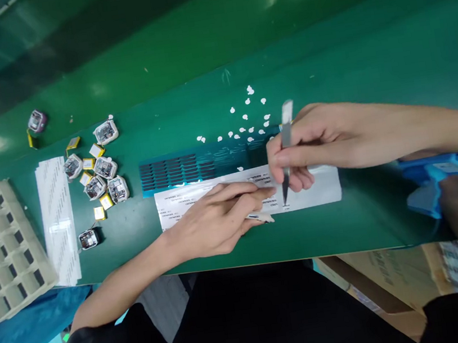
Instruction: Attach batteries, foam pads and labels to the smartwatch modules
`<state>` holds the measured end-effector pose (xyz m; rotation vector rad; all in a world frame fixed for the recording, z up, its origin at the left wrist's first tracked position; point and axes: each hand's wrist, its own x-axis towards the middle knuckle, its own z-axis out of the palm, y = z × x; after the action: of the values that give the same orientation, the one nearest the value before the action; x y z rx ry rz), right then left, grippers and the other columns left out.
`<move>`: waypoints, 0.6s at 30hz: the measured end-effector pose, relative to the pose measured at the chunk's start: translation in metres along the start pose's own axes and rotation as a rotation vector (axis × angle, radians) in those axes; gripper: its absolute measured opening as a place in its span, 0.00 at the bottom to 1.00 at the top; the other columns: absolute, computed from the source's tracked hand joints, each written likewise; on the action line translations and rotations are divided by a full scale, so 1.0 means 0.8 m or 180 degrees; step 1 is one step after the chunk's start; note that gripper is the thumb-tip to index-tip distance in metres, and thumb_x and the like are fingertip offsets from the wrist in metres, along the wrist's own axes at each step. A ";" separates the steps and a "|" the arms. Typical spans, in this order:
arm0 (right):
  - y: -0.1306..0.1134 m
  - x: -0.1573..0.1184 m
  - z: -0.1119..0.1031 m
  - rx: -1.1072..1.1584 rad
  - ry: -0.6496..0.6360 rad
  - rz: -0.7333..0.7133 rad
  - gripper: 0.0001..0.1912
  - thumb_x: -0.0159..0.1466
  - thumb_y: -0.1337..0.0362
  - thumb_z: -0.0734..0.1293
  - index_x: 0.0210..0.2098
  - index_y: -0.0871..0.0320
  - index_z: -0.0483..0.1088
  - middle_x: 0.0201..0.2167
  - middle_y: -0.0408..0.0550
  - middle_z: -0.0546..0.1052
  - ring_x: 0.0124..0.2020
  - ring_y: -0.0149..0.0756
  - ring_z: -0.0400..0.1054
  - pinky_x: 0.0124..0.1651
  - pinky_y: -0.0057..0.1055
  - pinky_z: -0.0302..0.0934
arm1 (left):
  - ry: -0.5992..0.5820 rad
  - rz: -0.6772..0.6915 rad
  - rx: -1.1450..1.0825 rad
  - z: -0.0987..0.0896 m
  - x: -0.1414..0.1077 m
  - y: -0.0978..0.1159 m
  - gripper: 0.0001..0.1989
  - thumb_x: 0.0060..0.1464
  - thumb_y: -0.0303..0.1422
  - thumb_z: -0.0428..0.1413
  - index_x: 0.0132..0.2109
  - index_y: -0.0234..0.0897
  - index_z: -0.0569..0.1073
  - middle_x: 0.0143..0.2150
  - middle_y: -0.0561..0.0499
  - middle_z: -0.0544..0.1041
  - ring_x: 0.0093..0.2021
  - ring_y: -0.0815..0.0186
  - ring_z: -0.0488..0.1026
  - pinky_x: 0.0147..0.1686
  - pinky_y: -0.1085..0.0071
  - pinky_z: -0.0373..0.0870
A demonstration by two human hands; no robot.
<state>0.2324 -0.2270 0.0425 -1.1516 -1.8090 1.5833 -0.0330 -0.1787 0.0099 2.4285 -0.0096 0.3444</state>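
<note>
My right hand (298,150) grips a pair of tweezers (287,135), whose dark tips point down at a white printed sheet (320,187). They touch or hover just over a tiny dark-marked spot near the sheet's lower edge; which, I cannot tell. My left hand (214,219) lies across the sheet, with a fingertip close to the tweezer tips. Under its curled fingers is a small white-edged piece (263,218), mostly hidden. Behind the sheet lies a blue film (227,157) with rows of black strips on its left part.
Small white round tabbed pieces (245,117) are scattered behind the film. Left are several opened device housings (104,167) with yellow battery packs (106,201), a stack of printed strips (57,218) and a beige compartment tray (20,240). A blue sleeve (446,169) shows at right.
</note>
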 end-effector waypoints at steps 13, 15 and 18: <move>-0.034 0.002 0.068 0.0068 0.2673 -0.0102 0.21 0.75 0.48 0.64 0.30 0.53 0.73 0.24 0.41 0.77 0.23 0.28 0.73 0.27 0.30 0.71 | 0.0560 -0.1430 -0.2512 -0.028 0.004 0.014 0.16 0.63 0.28 0.62 0.57 0.35 0.76 0.51 0.42 0.85 0.39 0.65 0.84 0.38 0.71 0.84; -0.029 0.005 0.074 -0.0033 0.2565 -0.0311 0.19 0.77 0.54 0.63 0.31 0.52 0.74 0.24 0.39 0.77 0.22 0.25 0.73 0.26 0.25 0.70 | 0.0510 -0.1415 -0.2572 -0.025 0.003 0.014 0.20 0.62 0.26 0.62 0.60 0.35 0.74 0.51 0.43 0.85 0.42 0.63 0.85 0.40 0.69 0.86; -0.021 0.011 0.080 0.0076 0.2349 -0.0481 0.16 0.76 0.58 0.63 0.32 0.52 0.74 0.24 0.37 0.78 0.21 0.24 0.74 0.23 0.21 0.68 | 0.0473 -0.1441 -0.2684 -0.022 0.002 0.017 0.22 0.62 0.25 0.61 0.63 0.33 0.74 0.50 0.42 0.85 0.42 0.63 0.85 0.38 0.71 0.85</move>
<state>0.1718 -0.2558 0.0429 -1.3201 -1.3338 0.9071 -0.0372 -0.1782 0.0316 1.5098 0.3781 0.2414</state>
